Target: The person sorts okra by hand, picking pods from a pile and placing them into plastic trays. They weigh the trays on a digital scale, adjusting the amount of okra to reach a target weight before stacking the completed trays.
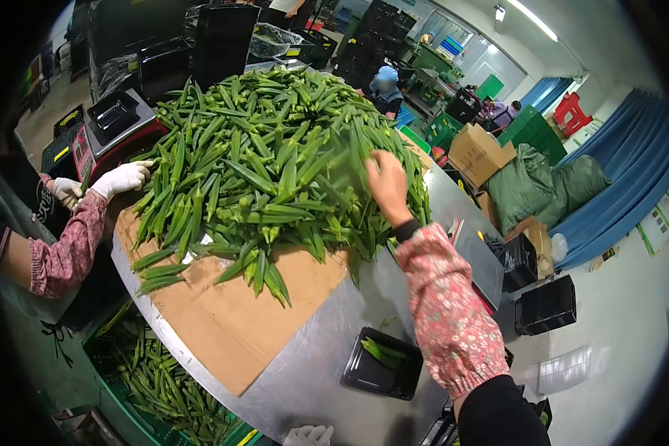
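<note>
A large heap of okra (253, 160) covers the far part of the metal table (312, 346). My bare right hand (388, 186), below a pink floral sleeve, reaches to the heap's right side. Its fingers are closed on an okra pod (358, 141), partly blurred. A black plastic tray (360, 375) with a few green pods in it stands nearer to me. At the bottom edge, my left hand (308, 435) in a pale glove lies by the table's rim, mostly cut off. Whether its fingers are closed is hidden.
Brown cardboard (238, 349) lies under the heap. On the left, another person's gloved hand (123, 178) touches the okra beside a red scale (108, 145). Below the table is a green crate (130, 416) of okra. Cartons (477, 152) and green sacks (524, 189) stand at right.
</note>
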A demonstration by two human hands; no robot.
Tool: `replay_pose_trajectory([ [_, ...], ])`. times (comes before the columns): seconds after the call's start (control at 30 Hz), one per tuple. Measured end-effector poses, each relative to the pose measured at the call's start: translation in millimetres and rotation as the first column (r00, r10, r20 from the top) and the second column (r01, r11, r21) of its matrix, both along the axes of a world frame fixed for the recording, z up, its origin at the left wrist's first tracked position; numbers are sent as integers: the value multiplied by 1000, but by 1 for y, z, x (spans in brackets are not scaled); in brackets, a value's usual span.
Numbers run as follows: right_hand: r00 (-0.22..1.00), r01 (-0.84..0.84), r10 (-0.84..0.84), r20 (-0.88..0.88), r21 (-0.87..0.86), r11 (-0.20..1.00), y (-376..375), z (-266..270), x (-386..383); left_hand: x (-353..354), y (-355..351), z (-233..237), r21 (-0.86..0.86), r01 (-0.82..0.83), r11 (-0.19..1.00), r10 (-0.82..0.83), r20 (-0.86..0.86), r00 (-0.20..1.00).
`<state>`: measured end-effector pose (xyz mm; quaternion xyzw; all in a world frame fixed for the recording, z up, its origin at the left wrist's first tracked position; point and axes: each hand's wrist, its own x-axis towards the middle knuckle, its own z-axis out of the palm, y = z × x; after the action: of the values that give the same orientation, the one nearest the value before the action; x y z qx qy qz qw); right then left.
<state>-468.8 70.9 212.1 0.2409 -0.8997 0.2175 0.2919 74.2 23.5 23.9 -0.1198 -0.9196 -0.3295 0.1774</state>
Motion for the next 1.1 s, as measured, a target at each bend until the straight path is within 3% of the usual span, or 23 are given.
replay_pose_trajectory([
  [0.07,973,134,-112,-200,95,986,-26,-11,-28,1,-1,-3,74,5,997,-4,-22,1000],
  [0.1,982,181,-171,-82,142,973,-35,-18,-29,2,-1,-7,71,21,997,-20,-15,1000],
  [0.2,950,270,-245,-192,118,956,-49,-38,-21,5,1,-16,124,12,992,-13,7,1000],
  [0.33,970,117,-69,-232,203,972,-40,-56,1,11,7,-24,121,54,991,-72,154,985],
  [0.37,986,71,-38,-165,198,978,-36,-59,9,11,6,-27,114,83,990,-103,183,978],
  [0.5,996,14,-4,-88,112,994,-22,-72,42,1,2,-17,64,47,997,-55,114,992],
  [0.67,994,-65,80,75,-184,981,0,-83,79,4,3,-5,-33,5,999,-1,121,993],
  [0.7,991,-68,93,96,-235,970,4,-85,87,12,3,-10,42,98,994,-106,269,957],
  [0.8,977,-126,160,142,-223,967,19,-79,132,-2,-2,-13,-2,12,1000,-12,-44,999],
  [0.87,950,-154,223,220,-291,944,23,-73,172,-2,-2,-6,213,-20,977,-6,120,993],
  [0.93,920,-203,295,260,-329,922,30,-75,212,-14,-8,3,452,-128,883,-2,275,961],
  [1.0,903,-230,311,297,-279,932,33,-64,260,-39,-1,21,639,-431,637,227,379,897],
  [1.07,878,-271,341,335,-239,932,34,-61,304,-77,-6,62,935,-324,142,170,300,939],
  [1.1,871,-314,366,328,-203,928,36,-68,321,-94,-15,75,932,-299,205,181,264,947],
])
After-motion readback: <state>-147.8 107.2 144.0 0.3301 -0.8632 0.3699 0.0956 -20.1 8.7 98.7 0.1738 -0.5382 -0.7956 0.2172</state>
